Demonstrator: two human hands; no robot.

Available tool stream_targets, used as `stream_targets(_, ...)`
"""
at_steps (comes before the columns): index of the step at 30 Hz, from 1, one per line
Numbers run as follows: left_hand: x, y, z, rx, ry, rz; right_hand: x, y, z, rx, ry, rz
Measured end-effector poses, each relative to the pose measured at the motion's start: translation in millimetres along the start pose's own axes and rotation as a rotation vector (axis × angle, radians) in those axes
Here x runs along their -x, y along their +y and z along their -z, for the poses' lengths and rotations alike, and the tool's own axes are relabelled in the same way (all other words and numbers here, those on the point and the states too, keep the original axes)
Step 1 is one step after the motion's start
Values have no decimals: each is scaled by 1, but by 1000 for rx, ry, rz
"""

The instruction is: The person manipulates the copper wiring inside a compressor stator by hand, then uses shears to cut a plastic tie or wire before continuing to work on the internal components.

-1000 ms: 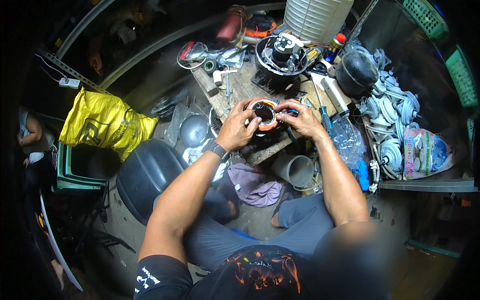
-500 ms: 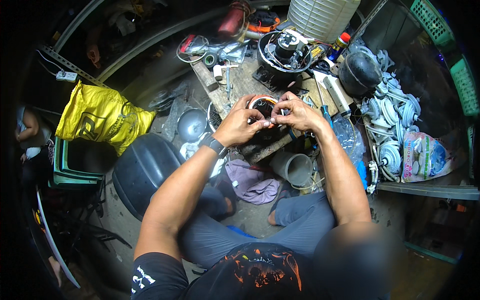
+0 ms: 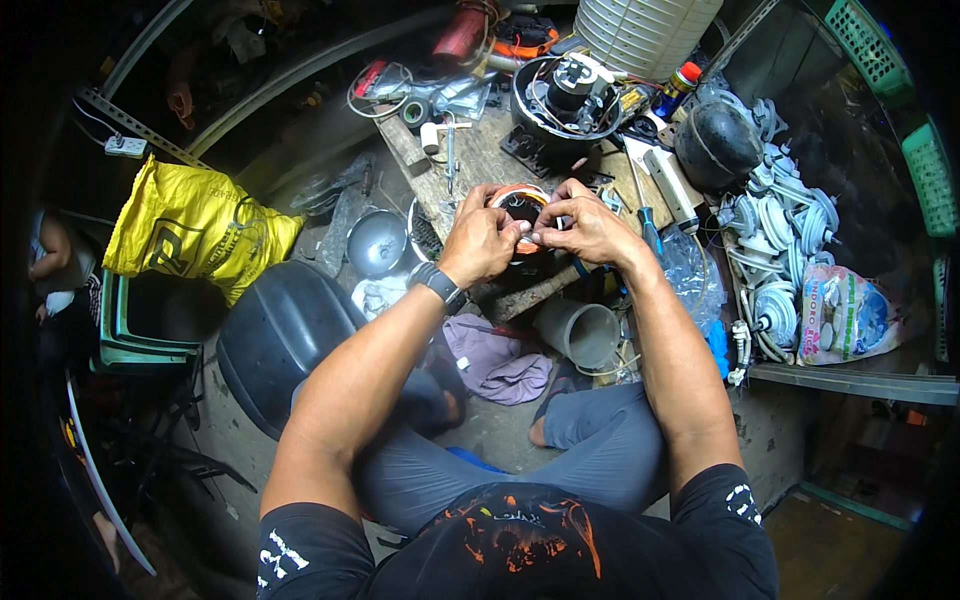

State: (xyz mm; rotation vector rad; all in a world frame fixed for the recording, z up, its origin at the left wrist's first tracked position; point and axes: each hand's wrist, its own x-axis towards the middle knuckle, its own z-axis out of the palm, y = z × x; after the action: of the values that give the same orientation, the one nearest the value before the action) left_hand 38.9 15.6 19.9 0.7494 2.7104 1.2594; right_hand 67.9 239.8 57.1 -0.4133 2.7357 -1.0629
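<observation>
From here I see my left hand (image 3: 482, 240) and right hand (image 3: 590, 225) have drawn closer since a second ago, fingers now pinching together at the front rim of the orange-wound motor coil (image 3: 520, 203) over the counter (image 3: 480, 160).

hands (image 3: 535, 235) hiding most of orange-wound coil (image 3: 520, 198)

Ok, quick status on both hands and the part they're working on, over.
Left hand and right hand both on the orange-wound ring, fingertips pinched together over it. Ring sits on the wooden bench. Nothing between hands and ring.
</observation>
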Motion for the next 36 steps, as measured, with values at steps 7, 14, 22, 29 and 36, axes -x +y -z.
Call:
stream_targets(7, -1, -7, -2, 7, 28, -53, 1, -7, -5, 162, 45, 48)
stream_targets(14, -14, -22, 16, 101, -167, -139, -16, -19, -10, 148, 30, -135)
stream_targets(22, -17, -8, 17, 99, -224, -54, -18, -11, -18, 182, 65, -211)
stream_targets(29, -16, -9, -2, 43, -131, 35, -3, -6, -23, -37, 202, -169)
stream_targets(36, -21, -14, 0, -24, -165, 30, 31, -14, -16, 54, 204, 133)
